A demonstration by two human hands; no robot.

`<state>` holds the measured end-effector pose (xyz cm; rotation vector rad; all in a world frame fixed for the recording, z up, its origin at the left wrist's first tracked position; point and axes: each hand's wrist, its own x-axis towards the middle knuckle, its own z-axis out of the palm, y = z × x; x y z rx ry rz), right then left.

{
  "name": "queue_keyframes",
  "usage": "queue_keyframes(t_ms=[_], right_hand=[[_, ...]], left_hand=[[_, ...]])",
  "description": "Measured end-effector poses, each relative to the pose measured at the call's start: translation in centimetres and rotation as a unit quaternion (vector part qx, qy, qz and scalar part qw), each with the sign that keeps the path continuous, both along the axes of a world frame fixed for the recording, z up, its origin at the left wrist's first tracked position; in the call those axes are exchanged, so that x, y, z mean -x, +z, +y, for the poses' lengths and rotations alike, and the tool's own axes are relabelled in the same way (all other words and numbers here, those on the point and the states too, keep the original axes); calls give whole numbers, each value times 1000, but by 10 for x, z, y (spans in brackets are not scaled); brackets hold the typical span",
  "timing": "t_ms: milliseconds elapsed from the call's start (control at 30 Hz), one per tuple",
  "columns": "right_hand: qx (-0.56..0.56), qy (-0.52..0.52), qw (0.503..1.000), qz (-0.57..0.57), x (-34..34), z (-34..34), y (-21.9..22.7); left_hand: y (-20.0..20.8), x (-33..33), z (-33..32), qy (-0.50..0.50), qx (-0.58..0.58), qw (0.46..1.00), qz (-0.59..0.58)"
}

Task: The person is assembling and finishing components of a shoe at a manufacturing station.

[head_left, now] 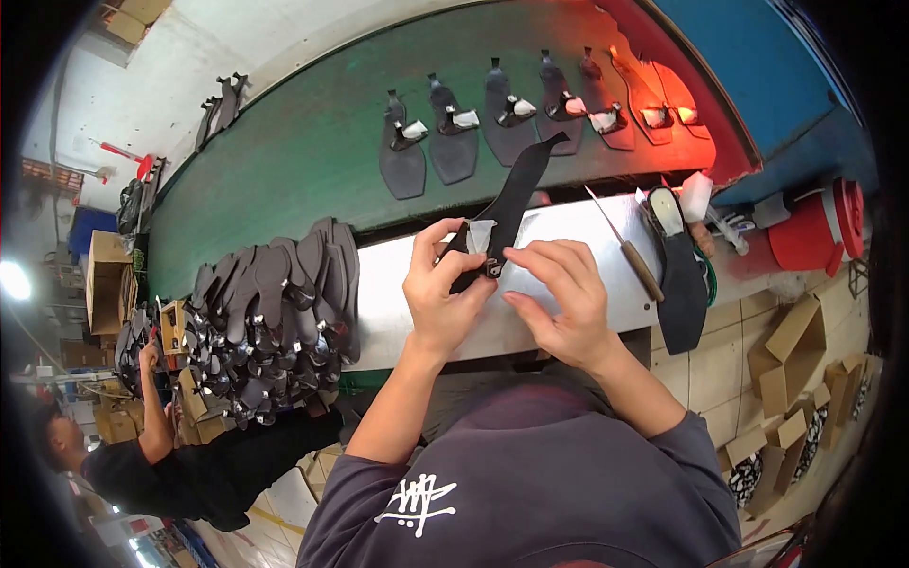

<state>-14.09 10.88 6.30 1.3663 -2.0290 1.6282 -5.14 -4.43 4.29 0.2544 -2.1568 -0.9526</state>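
Note:
A dark sandal sole (519, 197) with a black strap is in my left hand (441, 301), its narrow end tilting up and right. My left fingers and thumb are closed around the strap side. White wrapping (480, 234) covers part of that strap, and a small shiny metal piece (492, 269) shows at its lower end. My right hand (571, 308) is beside the metal piece, index finger and thumb apart. Its index fingertip is at the sandal's edge; whether it touches is unclear. Right of it, an awl-like tool (640, 268) with a wooden handle lies on the metal worktop (568, 222).
Several strapped sandals stand in a row on the green conveyor belt (284, 133), red light glowing at its right end. A pile of dark soles (275, 284) sits left. Another sole (684, 293) overhangs the worktop's right edge. Cardboard boxes (788, 355) are right; a co-worker (180, 473) is left.

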Motion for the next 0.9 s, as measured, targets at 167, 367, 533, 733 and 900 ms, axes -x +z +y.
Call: queue_keyframes(t_ms=[167,367,533,733,900], right_hand=[[-4,12,1000,19,-12,-1,-13],[6,27,1000,8,-15,7,-17],[20,35,998,-43,-16,9,-27],[27,50,986,-154,-20,13,-25],[-2,21,999,-42,-16,11,-34]], left_hand=[[5,-12,16,11,14,1000,-12],[15,-18,31,22,20,999,-14],[21,-14,34,13,26,999,-21],[25,-11,33,7,55,998,-33],[25,-12,33,-5,79,993,-83]])
